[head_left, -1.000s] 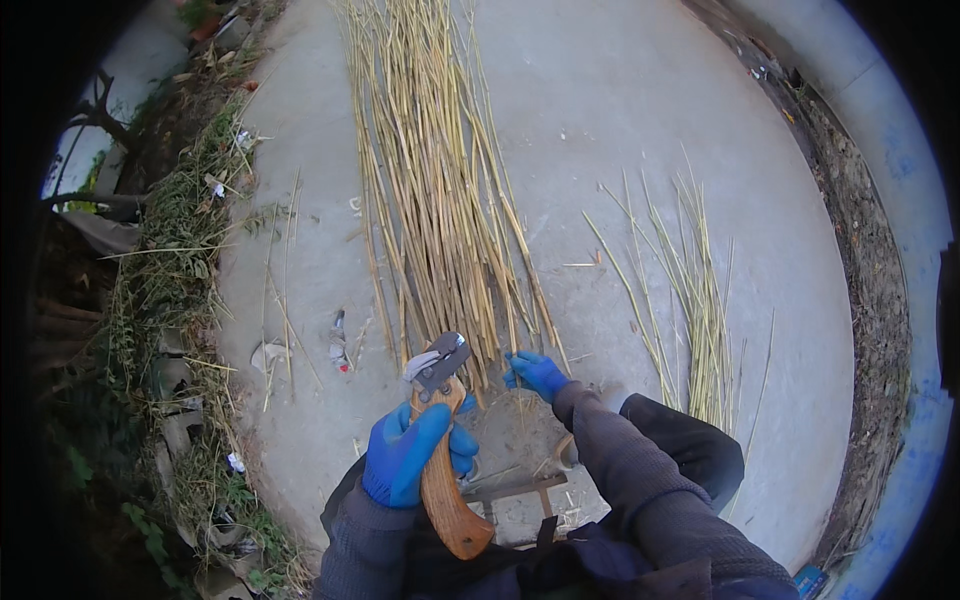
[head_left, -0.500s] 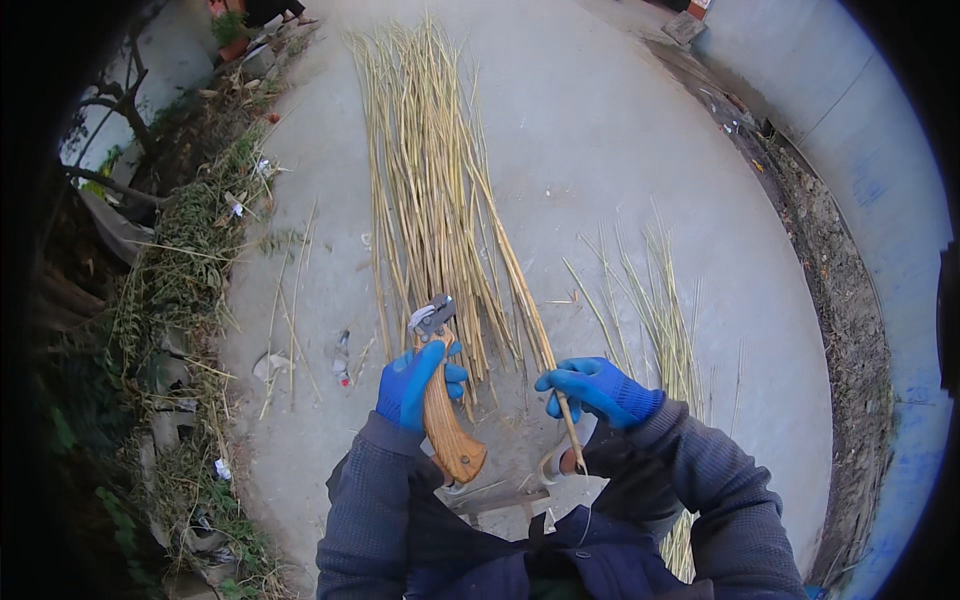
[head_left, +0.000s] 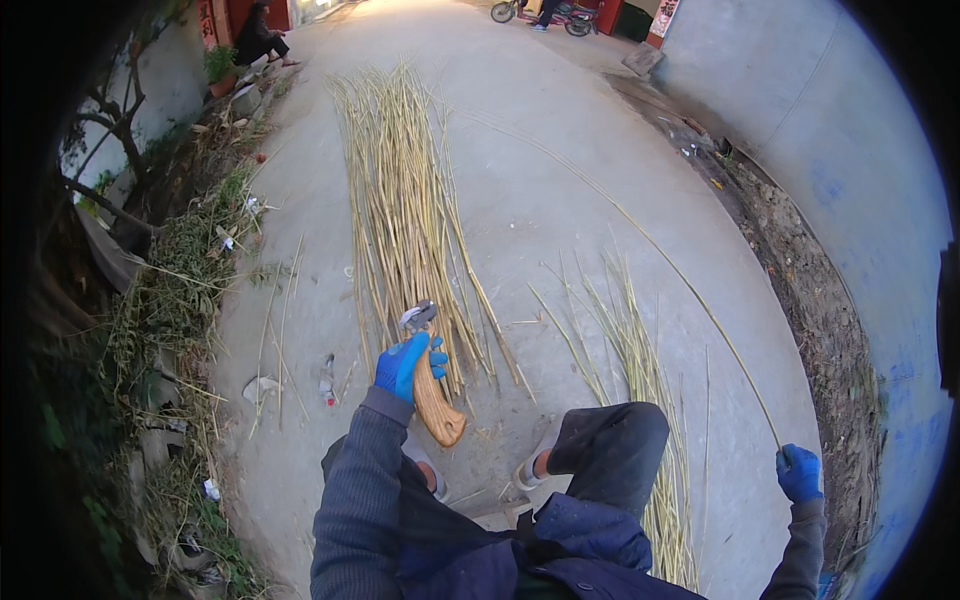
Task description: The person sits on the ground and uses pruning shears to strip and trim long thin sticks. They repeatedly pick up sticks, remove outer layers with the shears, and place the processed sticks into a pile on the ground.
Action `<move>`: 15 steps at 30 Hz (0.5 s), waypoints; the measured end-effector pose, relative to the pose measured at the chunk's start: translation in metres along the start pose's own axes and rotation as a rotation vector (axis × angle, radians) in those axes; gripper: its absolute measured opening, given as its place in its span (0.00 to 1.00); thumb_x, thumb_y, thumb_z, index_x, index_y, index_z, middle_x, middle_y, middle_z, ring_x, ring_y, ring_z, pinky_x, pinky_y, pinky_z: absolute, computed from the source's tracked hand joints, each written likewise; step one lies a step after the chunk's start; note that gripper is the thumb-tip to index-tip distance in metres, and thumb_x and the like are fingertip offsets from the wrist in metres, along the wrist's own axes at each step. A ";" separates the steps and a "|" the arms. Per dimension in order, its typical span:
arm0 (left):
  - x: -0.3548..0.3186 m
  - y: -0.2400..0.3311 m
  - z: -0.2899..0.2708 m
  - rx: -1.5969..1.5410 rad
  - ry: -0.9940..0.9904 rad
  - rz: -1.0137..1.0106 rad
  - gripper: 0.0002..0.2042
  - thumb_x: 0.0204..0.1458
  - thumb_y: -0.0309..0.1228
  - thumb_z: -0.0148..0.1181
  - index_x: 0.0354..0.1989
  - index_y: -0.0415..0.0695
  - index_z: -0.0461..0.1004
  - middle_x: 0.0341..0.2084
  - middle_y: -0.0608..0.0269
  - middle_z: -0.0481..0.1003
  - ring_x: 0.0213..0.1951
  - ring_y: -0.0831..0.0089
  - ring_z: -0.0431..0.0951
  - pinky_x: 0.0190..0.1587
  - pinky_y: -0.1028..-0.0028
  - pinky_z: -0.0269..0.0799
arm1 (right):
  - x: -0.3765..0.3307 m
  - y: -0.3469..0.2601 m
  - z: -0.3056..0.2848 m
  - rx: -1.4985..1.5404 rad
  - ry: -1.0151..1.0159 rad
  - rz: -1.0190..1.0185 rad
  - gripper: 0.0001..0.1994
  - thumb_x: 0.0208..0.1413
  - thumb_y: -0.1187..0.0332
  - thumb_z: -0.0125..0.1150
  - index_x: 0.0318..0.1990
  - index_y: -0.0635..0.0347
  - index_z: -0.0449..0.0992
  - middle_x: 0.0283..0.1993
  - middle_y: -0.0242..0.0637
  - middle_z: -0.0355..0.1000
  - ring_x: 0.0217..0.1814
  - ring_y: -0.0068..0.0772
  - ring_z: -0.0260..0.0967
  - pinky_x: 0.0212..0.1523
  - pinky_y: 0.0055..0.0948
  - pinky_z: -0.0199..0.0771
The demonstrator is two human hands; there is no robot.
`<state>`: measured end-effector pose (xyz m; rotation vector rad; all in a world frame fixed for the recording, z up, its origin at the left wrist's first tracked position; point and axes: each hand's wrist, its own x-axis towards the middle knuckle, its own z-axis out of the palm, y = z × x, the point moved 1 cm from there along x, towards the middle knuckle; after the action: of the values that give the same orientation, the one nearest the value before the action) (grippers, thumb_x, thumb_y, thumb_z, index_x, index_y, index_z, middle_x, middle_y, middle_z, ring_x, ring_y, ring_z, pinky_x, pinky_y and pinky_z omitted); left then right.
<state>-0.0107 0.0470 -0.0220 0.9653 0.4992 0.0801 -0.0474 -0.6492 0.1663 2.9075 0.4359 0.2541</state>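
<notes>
My left hand (head_left: 402, 366), in a blue glove, is closed round a tool with a curved wooden handle (head_left: 438, 412) and a short metal head (head_left: 418, 316). It is held upright over the near end of a large bundle of dry stalks (head_left: 400, 190) on the ground. Far out to the right, my gloved right hand (head_left: 799, 474) grips the near end of one long thin stalk (head_left: 710, 315). That stalk bows away toward the far end of the bundle. A smaller pile of greenish stalks (head_left: 650, 390) lies between my right knee and the held stalk.
Weeds and litter (head_left: 190, 290) line the left edge of the concrete (head_left: 560, 240). A wall (head_left: 850, 160) with a dirt strip runs along the right. At the far left sits a person (head_left: 260, 38); a motorbike (head_left: 575, 20) stands at the far end.
My right hand has swung far out to the right with a stalk, away from the bundle. My left hand still holds the tool, slightly lower. The view has tilted up.
</notes>
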 end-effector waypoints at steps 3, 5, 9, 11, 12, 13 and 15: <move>0.007 -0.010 -0.005 -0.014 -0.015 -0.016 0.24 0.56 0.38 0.62 0.54 0.32 0.69 0.43 0.49 0.76 0.37 0.62 0.80 0.35 0.66 0.81 | -0.046 0.023 0.025 0.073 0.063 0.073 0.05 0.50 0.72 0.60 0.25 0.57 0.70 0.20 0.44 0.67 0.24 0.51 0.67 0.25 0.46 0.64; 0.010 -0.017 -0.009 -0.005 -0.017 -0.025 0.23 0.56 0.38 0.61 0.54 0.32 0.69 0.43 0.49 0.76 0.37 0.61 0.80 0.35 0.66 0.81 | -0.059 0.031 0.034 0.003 0.094 0.091 0.06 0.52 0.71 0.59 0.25 0.57 0.70 0.21 0.45 0.68 0.24 0.51 0.68 0.25 0.46 0.65; 0.011 -0.025 -0.018 0.051 0.021 -0.021 0.23 0.57 0.37 0.61 0.53 0.32 0.70 0.42 0.50 0.76 0.37 0.60 0.80 0.35 0.65 0.81 | -0.049 0.019 0.038 0.139 0.016 0.156 0.06 0.53 0.69 0.58 0.26 0.59 0.72 0.21 0.44 0.71 0.23 0.46 0.71 0.24 0.42 0.67; 0.006 -0.024 -0.017 0.080 0.038 -0.023 0.22 0.57 0.37 0.61 0.53 0.32 0.70 0.41 0.50 0.76 0.36 0.59 0.80 0.34 0.65 0.81 | -0.031 -0.006 0.039 0.445 -0.143 0.274 0.07 0.54 0.68 0.58 0.29 0.61 0.75 0.23 0.42 0.74 0.22 0.38 0.73 0.25 0.37 0.70; 0.001 -0.022 -0.014 0.091 0.043 -0.022 0.22 0.57 0.37 0.61 0.53 0.32 0.70 0.41 0.50 0.76 0.36 0.59 0.80 0.34 0.65 0.81 | -0.020 -0.023 0.039 0.656 -0.292 0.426 0.08 0.55 0.67 0.58 0.31 0.63 0.77 0.25 0.41 0.77 0.22 0.32 0.75 0.25 0.34 0.72; -0.005 -0.019 -0.009 0.113 0.064 -0.032 0.22 0.57 0.37 0.61 0.53 0.32 0.70 0.40 0.49 0.77 0.36 0.59 0.80 0.34 0.65 0.81 | -0.004 -0.041 0.038 0.806 -0.455 0.471 0.11 0.56 0.65 0.58 0.34 0.66 0.78 0.28 0.39 0.78 0.23 0.25 0.75 0.25 0.26 0.73; -0.025 -0.012 0.005 0.165 -0.023 -0.045 0.23 0.57 0.40 0.60 0.54 0.33 0.70 0.41 0.51 0.77 0.34 0.64 0.79 0.33 0.69 0.79 | 0.032 -0.085 0.036 1.243 -0.647 0.491 0.12 0.58 0.65 0.56 0.38 0.66 0.79 0.28 0.39 0.78 0.24 0.24 0.74 0.24 0.20 0.72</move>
<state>-0.0318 0.0292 -0.0197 1.1145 0.5121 -0.0129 -0.0327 -0.5658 0.1177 3.8555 -0.4172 -1.3283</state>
